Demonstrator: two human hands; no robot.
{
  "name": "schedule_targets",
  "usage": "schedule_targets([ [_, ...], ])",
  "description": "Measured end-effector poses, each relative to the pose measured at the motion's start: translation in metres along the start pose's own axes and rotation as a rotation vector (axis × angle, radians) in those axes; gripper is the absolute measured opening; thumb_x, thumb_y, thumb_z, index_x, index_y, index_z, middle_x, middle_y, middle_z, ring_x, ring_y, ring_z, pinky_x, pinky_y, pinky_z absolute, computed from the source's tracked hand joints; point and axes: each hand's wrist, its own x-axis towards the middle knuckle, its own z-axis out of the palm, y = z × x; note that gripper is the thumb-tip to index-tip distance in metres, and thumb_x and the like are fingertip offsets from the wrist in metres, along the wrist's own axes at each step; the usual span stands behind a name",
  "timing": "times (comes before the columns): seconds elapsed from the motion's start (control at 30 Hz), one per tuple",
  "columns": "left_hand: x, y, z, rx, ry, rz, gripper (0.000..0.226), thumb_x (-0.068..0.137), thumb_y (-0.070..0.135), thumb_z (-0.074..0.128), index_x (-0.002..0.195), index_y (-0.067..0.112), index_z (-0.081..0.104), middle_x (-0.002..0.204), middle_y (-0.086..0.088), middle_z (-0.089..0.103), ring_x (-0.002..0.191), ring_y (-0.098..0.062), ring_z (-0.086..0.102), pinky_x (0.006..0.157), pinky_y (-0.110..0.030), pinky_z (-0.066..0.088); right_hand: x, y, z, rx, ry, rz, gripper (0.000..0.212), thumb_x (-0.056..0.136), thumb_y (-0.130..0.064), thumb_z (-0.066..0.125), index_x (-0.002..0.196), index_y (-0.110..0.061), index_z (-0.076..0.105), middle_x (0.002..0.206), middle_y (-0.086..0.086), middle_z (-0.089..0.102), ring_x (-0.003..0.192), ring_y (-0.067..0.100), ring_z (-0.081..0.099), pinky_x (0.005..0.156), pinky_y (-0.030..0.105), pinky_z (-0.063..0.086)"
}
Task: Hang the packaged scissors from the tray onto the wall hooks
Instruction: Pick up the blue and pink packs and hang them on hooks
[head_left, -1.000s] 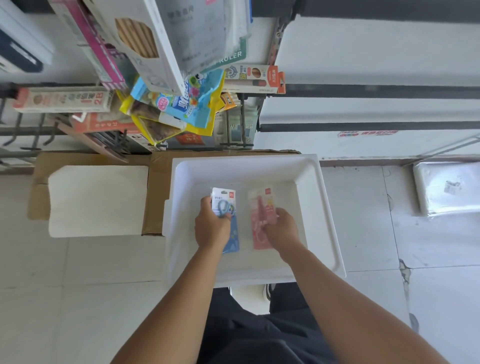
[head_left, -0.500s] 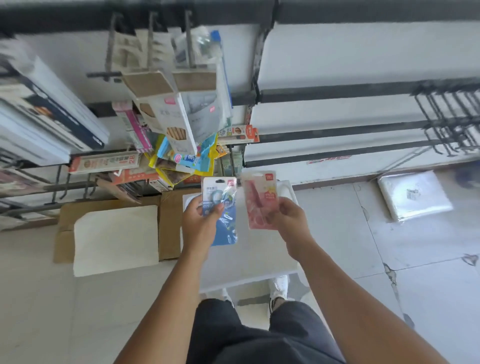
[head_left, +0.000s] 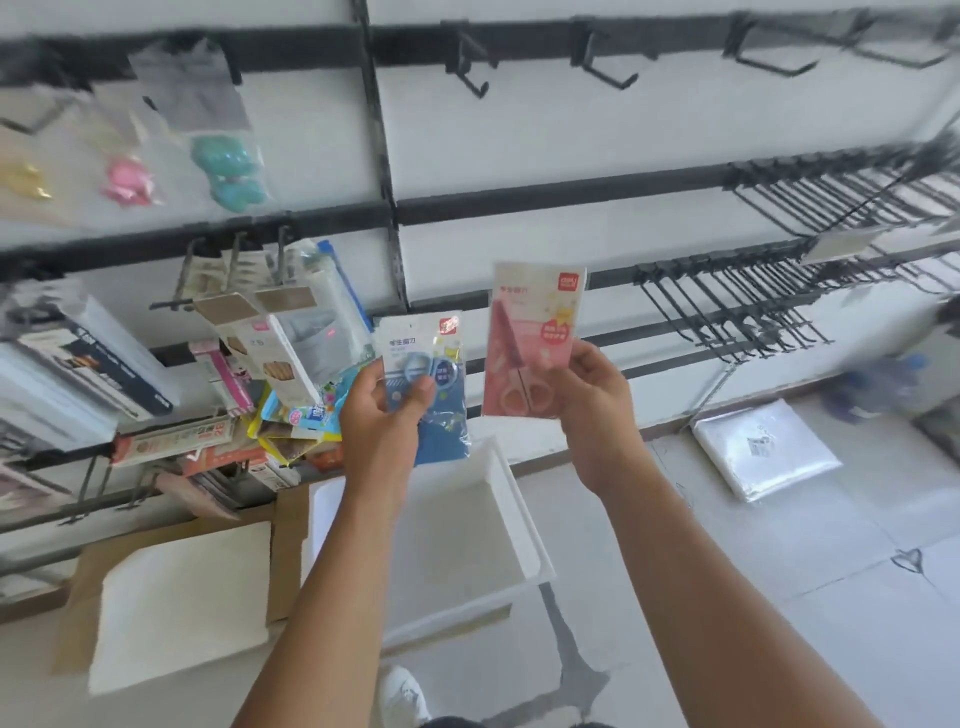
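My left hand (head_left: 382, 421) grips a blue pack of scissors (head_left: 423, 384) by its middle, held upright in front of the wall. My right hand (head_left: 597, 410) pinches a pink pack of scissors (head_left: 530, 343) by its right edge, a little higher than the blue one. The white tray (head_left: 519, 519) lies on the floor below both hands. Rows of bare black wall hooks (head_left: 727, 306) stick out to the right of the pink pack, with more black hooks (head_left: 472, 78) on the top rail.
Hooks at the left carry boxed stationery (head_left: 275, 343), bags of coloured clips (head_left: 228, 176) and stacked books (head_left: 78, 374). A flattened cardboard box with a white sheet (head_left: 182, 587) lies left of the tray. A plastic-wrapped bundle (head_left: 763, 452) rests on the floor at the right.
Both hands have lifted the two packs out of the tray and up toward the wall. The view has tilted upward, showing more hook rails.
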Motion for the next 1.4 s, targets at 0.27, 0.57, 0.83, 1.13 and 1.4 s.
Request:
schedule_targets([
  [0.27, -0.083, 0.070, 0.095, -0.017, -0.100, 0.164, 0.043, 0.092, -0.009, 0.059, 0.118, 0.025, 0.064, 0.109, 0.008, 0.073, 0.095, -0.002, 0.072, 0.068, -0.017, 0.055, -0.037, -0.111, -0.100, -0.029, -0.031, -0.137, 0.020, 0.091, -0.004, 0.068, 0.110, -0.003, 0.067, 0.098, 0.015, 0.076, 0.072, 0.024, 0.072, 0.062, 0.037, 0.058],
  [0.57, -0.127, 0.147, 0.191, -0.144, -0.149, 0.376, 0.045, 0.091, -0.005, 0.064, 0.111, 0.035, 0.062, 0.103, 0.008, 0.079, 0.091, -0.006, 0.075, 0.068, -0.018, 0.056, -0.041, -0.215, -0.158, 0.014, -0.020, -0.298, 0.023, 0.094, -0.007, 0.067, 0.117, -0.006, 0.064, 0.102, 0.013, 0.079, 0.075, 0.023, 0.075, 0.066, 0.034, 0.062],
  [0.83, -0.091, 0.182, 0.249, -0.147, -0.177, 0.549, 0.046, 0.095, 0.000, 0.061, 0.120, 0.039, 0.055, 0.098, 0.018, 0.078, 0.086, 0.000, 0.074, 0.068, -0.016, 0.056, 0.014, -0.253, -0.179, 0.076, -0.024, -0.384, 0.018, 0.098, -0.006, 0.064, 0.116, -0.011, 0.062, 0.091, 0.003, 0.079, 0.073, 0.019, 0.076, 0.058, 0.032, 0.060],
  [1.13, -0.012, 0.205, 0.321, -0.224, -0.210, 0.594, 0.045, 0.093, 0.006, 0.067, 0.124, 0.036, 0.055, 0.115, -0.002, 0.075, 0.093, -0.009, 0.075, 0.071, -0.023, 0.058, 0.102, -0.290, -0.192, 0.028, 0.012, -0.537, 0.046, 0.099, -0.007, 0.064, 0.136, -0.029, 0.049, 0.102, 0.014, 0.076, 0.081, 0.027, 0.076, 0.067, 0.043, 0.064],
  [1.4, 0.022, 0.219, 0.389, -0.221, -0.192, 0.631, 0.042, 0.092, 0.009, 0.068, 0.124, 0.033, 0.057, 0.098, 0.005, 0.080, 0.084, -0.008, 0.075, 0.063, -0.019, 0.056, 0.160, -0.323, -0.225, 0.006, 0.018, -0.593, 0.049, 0.098, -0.006, 0.063, 0.138, -0.031, 0.050, 0.108, 0.013, 0.071, 0.083, 0.025, 0.078, 0.065, 0.047, 0.065],
])
